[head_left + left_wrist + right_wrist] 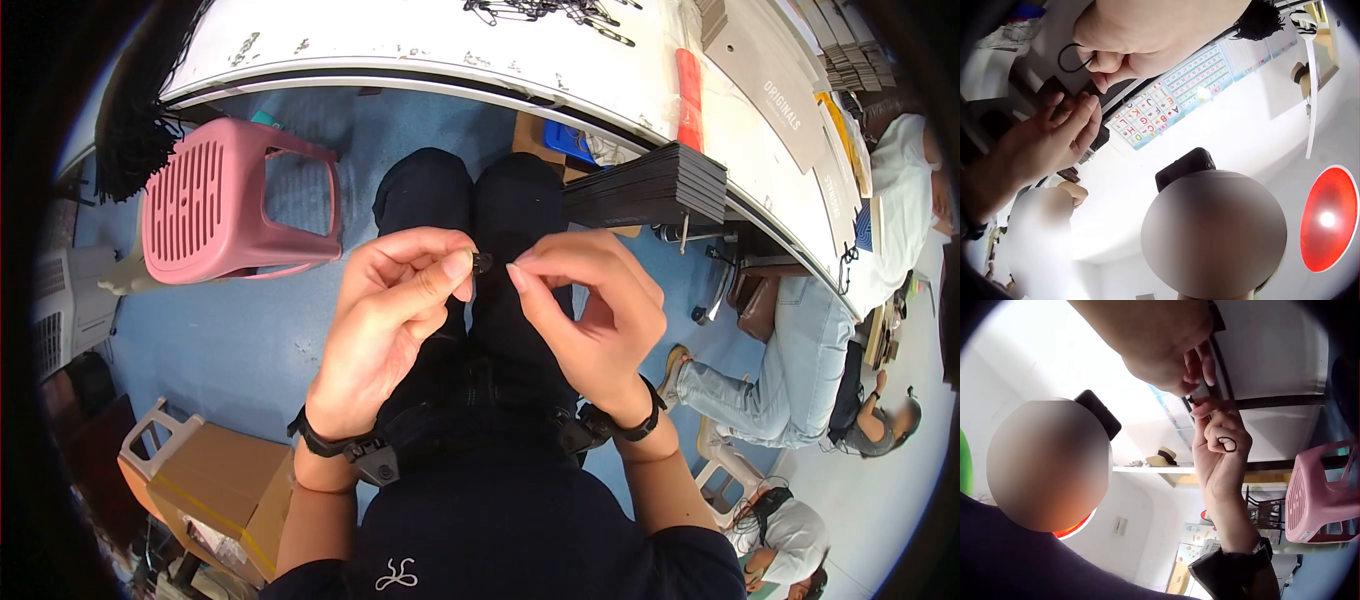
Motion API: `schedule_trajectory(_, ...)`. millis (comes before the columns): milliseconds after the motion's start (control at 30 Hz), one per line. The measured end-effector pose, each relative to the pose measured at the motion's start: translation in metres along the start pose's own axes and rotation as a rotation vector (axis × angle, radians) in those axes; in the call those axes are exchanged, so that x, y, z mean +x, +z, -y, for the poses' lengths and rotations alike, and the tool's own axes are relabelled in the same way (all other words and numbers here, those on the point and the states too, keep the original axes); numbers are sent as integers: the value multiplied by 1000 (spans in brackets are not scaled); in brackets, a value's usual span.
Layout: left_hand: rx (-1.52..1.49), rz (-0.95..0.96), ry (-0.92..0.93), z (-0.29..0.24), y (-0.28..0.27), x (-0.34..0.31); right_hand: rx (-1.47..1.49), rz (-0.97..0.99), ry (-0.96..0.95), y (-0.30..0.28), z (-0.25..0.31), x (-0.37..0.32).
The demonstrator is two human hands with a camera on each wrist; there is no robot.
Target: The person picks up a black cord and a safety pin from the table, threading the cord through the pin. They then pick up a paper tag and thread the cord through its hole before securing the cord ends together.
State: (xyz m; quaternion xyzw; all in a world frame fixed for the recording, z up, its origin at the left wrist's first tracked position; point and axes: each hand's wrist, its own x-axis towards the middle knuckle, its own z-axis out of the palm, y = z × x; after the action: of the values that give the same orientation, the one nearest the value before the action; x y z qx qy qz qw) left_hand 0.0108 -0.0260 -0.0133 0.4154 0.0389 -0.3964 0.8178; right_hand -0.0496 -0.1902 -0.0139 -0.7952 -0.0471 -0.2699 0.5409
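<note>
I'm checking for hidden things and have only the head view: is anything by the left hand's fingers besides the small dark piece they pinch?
Observer: Yes, the right wrist view shows a thin black loop against the curled fingers of the left hand.
Operator: Any lettering I'm missing?
Observer: The left wrist view shows a letter chart.
Operator: Any headwear I'm missing?
Observer: The right wrist view shows a pale hat with a dark band.

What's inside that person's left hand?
The left hand pinches a small dark item, one end poking out; a thin black loop shows beside the hand. The grip covers the rest, so I can't tell what the item is.
</note>
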Motion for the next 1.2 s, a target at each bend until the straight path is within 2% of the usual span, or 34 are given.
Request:
schedule_trajectory(100,29,-23,39,0,1,-1,-53,60,-113,-1,2,1)
schedule_trajectory(167,37,-20,52,2,2,-2,-42,51,-95,2,5,1)
schedule_trajectory(233,65,-2,101,3,2,-3,23,1,57,4,8,1)
schedule_trajectory(267,65,-3,102,3,2,-4,25,2,56,4,7,2)
schedule_trajectory(433,70,-7,127,3,6,-6,-98,21,-110,3,1,3)
schedule_trajectory(767,76,-34,154,4,9,-6,-147,21,-151,4,-2,3)
schedule_trajectory(933,184,-13,184,0,10,-6,-88,64,-58,0,-1,3)
schedule_trajectory(1200,88,-52,175,-5,2,-3,161,181,188,-6,-3,-1)
